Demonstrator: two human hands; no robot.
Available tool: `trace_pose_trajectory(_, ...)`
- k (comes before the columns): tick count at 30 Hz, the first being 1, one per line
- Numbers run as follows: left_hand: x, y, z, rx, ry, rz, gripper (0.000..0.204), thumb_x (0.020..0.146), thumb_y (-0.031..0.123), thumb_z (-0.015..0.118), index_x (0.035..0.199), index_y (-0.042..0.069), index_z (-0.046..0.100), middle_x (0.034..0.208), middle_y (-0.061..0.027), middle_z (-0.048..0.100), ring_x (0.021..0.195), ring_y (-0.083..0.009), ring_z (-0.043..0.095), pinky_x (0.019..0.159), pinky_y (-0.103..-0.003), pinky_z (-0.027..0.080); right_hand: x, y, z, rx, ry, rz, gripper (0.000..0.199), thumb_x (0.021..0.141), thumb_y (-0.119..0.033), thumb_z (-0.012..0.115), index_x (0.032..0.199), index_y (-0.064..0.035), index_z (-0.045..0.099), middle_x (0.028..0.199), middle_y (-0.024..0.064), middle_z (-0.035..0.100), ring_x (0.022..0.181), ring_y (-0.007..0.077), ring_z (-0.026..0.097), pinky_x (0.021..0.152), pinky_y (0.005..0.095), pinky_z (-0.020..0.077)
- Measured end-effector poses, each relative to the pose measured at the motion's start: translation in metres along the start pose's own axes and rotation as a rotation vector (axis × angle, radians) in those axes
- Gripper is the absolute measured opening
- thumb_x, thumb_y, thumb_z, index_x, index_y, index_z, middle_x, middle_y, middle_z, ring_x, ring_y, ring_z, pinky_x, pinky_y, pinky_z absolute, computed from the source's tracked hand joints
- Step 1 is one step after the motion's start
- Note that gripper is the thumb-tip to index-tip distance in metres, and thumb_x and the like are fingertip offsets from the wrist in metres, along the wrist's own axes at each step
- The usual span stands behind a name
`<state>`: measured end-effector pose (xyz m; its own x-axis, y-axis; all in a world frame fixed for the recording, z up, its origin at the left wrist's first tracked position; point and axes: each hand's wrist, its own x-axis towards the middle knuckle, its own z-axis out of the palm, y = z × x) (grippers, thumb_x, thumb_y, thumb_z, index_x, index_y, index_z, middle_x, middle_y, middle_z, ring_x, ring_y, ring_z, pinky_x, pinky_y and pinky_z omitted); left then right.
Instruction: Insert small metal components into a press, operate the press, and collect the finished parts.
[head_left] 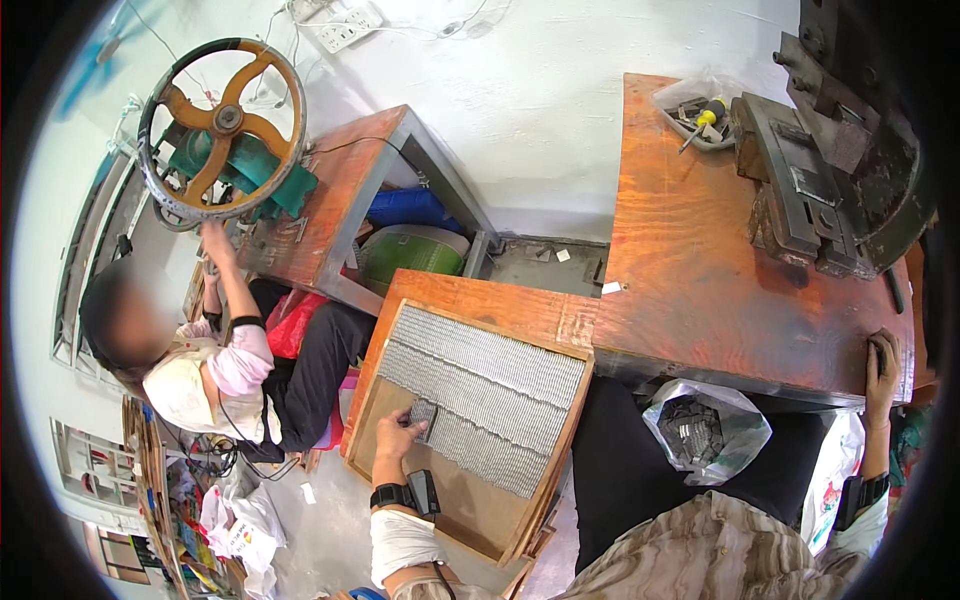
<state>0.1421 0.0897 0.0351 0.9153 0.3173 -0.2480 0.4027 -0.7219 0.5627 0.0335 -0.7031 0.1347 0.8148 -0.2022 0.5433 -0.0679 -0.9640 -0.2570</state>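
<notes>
Pinching a grey stack [424,416] in left hand [396,437] at packed rows' [490,375] left end, with right hand [881,378] well apart, grip unclear.

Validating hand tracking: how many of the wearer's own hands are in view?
2. The left hand grips a small dark grey piece at the tray; the right hand is by the bench's near right corner. Neither is hidden.

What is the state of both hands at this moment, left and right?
Left hand: closed, holding a small dark grey piece at the tray.
Right hand: by the wooden table's right end; grip cannot be told.
</notes>
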Motion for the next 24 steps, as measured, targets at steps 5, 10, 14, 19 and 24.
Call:
trace_pose_trajectory(5, -0.006, 0.01, 0.0, 0.261, -0.032, 0.083, 0.058, 0.059, 0.016, 0.078, 0.11, -0.005, 0.059, 0.098, -0.0242, 0.063, 0.089, -0.0318, 0.063, 0.081, -0.034, 0.05, -0.001, 0.0, -0.002, -0.023, 0.005, -0.007, 0.01, 0.084, 0.002, 0.05, 0.092, 0.0048, 0.056, 0.1, 0.0168, 0.055, 0.096, 0.0297, 0.053, 0.087, 0.0333, 0.0394)
trace_pose_trajectory(10, -0.007, 0.004, 0.003, 0.207, 0.09, 0.156, 0.059, 0.056, 0.02, 0.077, 0.106, -0.005, 0.06, 0.094, -0.0226, 0.064, 0.09, -0.0334, 0.062, 0.081, -0.036, 0.049, 0.0, -0.001, -0.001, -0.024, 0.007, -0.004, 0.01, 0.084, 0.003, 0.05, 0.092, 0.0049, 0.056, 0.099, 0.0166, 0.055, 0.096, 0.0294, 0.053, 0.087, 0.0329, 0.0394)
trace_pose_trajectory(14, -0.014, 0.012, 0.006, 0.29, 0.08, 0.109, 0.058, 0.056, 0.021, 0.077, 0.106, -0.005, 0.06, 0.094, -0.0224, 0.064, 0.089, -0.0331, 0.063, 0.081, -0.036, 0.049, -0.001, 0.001, -0.003, -0.04, 0.03, -0.017, 0.011, 0.083, 0.003, 0.05, 0.093, 0.0053, 0.056, 0.1, 0.0168, 0.055, 0.096, 0.0296, 0.054, 0.087, 0.0329, 0.0396)
trace_pose_trajectory(19, -0.011, 0.01, 0.01, 0.272, 0.065, 0.031, 0.061, 0.057, 0.021, 0.079, 0.107, -0.008, 0.058, 0.098, -0.026, 0.062, 0.09, -0.0328, 0.063, 0.081, -0.036, 0.049, -0.001, -0.002, -0.001, -0.005, 0.027, 0.008, 0.011, 0.083, 0.004, 0.05, 0.093, 0.0054, 0.056, 0.1, 0.0169, 0.055, 0.096, 0.0297, 0.054, 0.087, 0.0328, 0.0397)
trace_pose_trajectory(24, -0.01, -0.016, 0.007, -0.151, 0.012, 0.014, 0.055, 0.066, 0.01, 0.076, 0.112, -0.011, 0.054, 0.101, -0.0231, 0.063, 0.088, -0.0274, 0.063, 0.078, -0.033, 0.05, 0.0, -0.004, -0.002, 0.008, 0.009, 0.03, 0.012, 0.084, 0.003, 0.05, 0.093, 0.0049, 0.056, 0.1, 0.0168, 0.055, 0.096, 0.0297, 0.054, 0.088, 0.0326, 0.0396)
